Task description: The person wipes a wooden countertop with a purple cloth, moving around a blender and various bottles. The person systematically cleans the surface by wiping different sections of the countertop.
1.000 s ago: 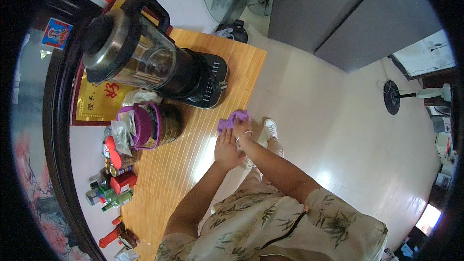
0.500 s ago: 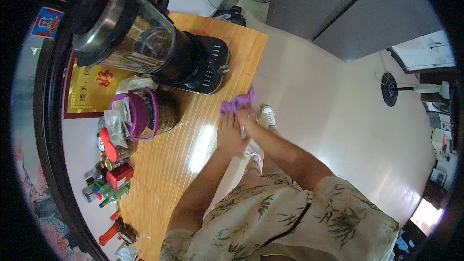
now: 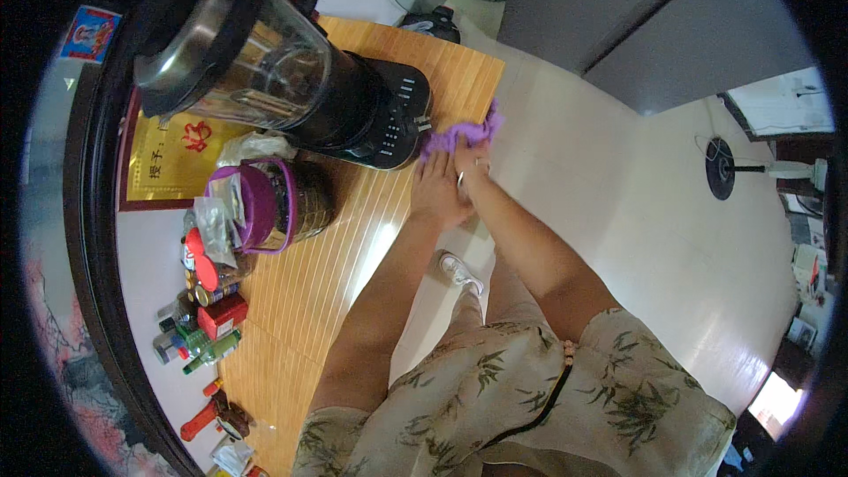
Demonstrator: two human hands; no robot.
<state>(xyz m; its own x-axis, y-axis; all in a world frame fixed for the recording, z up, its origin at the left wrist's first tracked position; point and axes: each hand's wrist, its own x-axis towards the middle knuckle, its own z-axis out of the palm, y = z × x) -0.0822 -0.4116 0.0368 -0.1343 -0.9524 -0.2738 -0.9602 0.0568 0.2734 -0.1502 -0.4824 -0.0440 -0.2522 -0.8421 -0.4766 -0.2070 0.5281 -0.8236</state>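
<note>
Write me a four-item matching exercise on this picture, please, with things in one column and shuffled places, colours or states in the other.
Things
1. cloth
2. blender
3. jar
4. box

Descriptions
A. red, beside a green bottle
B. at the fingers of the left hand and right hand, near the table edge
C. see-through jug on a black base
D. has a purple lid

Pairs: 1-B, 2-C, 3-D, 4-A
</note>
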